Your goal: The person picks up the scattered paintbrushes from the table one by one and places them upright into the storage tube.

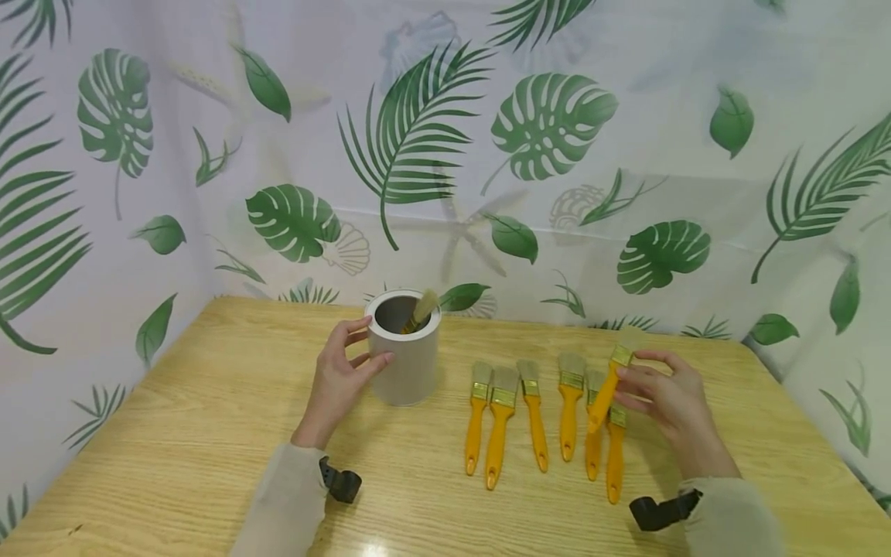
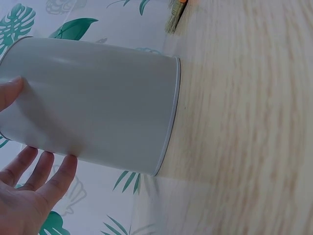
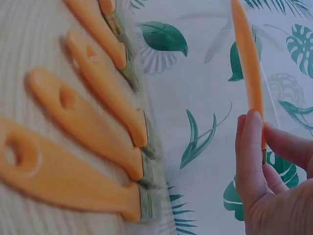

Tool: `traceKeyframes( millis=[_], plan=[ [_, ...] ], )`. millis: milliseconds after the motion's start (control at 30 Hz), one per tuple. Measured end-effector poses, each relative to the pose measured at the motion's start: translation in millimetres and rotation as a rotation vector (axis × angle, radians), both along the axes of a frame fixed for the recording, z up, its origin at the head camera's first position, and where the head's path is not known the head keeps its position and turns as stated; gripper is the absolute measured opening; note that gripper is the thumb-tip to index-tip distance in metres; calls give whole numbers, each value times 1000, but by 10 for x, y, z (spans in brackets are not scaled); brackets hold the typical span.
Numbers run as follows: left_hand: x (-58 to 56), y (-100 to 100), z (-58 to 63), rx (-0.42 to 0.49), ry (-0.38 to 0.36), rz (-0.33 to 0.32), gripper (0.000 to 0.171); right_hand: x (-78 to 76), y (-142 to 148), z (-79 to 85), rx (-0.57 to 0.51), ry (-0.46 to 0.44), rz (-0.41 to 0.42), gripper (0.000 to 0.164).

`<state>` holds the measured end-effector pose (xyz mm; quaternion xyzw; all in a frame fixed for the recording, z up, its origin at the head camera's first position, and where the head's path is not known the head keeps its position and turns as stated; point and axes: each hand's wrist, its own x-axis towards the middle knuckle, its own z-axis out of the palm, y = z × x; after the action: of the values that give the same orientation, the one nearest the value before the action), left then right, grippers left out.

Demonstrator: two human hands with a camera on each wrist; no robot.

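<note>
My left hand [image 1: 341, 379] holds the left side of a light grey can [image 1: 407, 371], thumb on the front and fingers around the rim side. In the left wrist view the fingers touch the can's smooth wall [image 2: 112, 98]. A paintbrush [image 1: 421, 309] stands in the can, bristles up and leaning right; its handle is hidden inside. My right hand [image 1: 671, 394] pinches another paintbrush [image 1: 604, 398] near its metal band, bristles up, handle slanting down to the left. In the right wrist view that orange handle [image 3: 249, 63] rises between thumb and fingers.
Several orange-handled paintbrushes, such as the wide one [image 1: 500, 433], lie on the wooden table [image 1: 209, 433] between the hands, bristles toward the back. Some lie under the held brush. A white leaf-print cloth [image 1: 431, 224] hangs behind and at both sides.
</note>
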<state>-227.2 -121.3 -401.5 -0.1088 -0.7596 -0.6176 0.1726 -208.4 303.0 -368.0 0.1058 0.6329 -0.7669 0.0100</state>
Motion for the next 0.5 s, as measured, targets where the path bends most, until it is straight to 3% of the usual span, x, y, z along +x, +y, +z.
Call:
traceKeyframes(
  millis=[500],
  plan=[
    [-3,3,-5,-10,24,1,54,-52,-337,158,-56,56,-74,35]
  ],
)
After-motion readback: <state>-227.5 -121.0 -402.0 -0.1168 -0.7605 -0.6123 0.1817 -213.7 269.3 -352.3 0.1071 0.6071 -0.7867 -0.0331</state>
